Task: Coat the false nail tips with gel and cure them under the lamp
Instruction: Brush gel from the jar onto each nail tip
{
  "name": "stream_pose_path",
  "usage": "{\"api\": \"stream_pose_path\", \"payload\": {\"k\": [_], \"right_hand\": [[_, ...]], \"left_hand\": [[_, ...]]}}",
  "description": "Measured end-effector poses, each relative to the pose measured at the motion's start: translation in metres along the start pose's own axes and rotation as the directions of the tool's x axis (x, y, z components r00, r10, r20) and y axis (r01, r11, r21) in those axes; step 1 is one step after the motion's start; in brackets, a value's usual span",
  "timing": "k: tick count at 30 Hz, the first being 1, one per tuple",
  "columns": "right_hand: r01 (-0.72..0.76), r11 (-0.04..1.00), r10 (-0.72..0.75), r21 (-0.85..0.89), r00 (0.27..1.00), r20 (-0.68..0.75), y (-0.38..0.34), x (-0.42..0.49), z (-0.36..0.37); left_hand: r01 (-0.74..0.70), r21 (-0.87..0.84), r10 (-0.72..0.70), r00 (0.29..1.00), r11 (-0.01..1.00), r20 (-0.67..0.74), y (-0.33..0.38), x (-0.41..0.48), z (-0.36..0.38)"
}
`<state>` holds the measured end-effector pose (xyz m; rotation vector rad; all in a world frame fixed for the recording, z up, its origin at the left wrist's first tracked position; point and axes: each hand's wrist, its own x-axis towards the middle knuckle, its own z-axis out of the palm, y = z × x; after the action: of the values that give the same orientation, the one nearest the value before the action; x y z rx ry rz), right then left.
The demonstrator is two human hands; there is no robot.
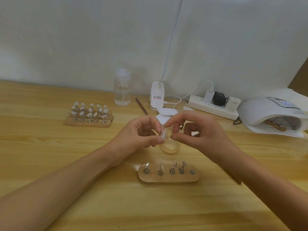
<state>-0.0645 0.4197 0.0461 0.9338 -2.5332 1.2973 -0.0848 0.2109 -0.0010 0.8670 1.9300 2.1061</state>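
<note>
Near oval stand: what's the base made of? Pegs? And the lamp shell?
The base looks like pale wood, matte; grain is too blurred to be sure. The pegs look metal: silvery glints. The lamp looks like white plastic, smooth moulded shell with slight sheen.

One view only: head-worn, wide-angle, facing forward and down across the table [50, 147]. Left hand [138, 132] and right hand [205, 130] sit near, mid-frame; wall [66, 39] beyond them.
</note>
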Motion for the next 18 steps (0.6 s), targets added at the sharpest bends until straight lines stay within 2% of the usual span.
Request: {"api": "stream_pose_path", "payload": {"k": [14, 18], "right_hand": [[-0.162, 0.959, 0.167, 0.232, 0.986, -0.001, -0.006, 0.010, 0.013], [-0.157, 0.968, 0.161, 0.194, 0.987, -0.003, -0.006, 0.008, 0.014]], "left_hand": [[-0.025, -0.053, 0.020, 0.996, 0.998, -0.088, -0.006, 0.001, -0.004], [-0.001, -0.031, -0.002, 0.995, 1.000, -0.101, -0.007, 0.002, -0.004]]}}
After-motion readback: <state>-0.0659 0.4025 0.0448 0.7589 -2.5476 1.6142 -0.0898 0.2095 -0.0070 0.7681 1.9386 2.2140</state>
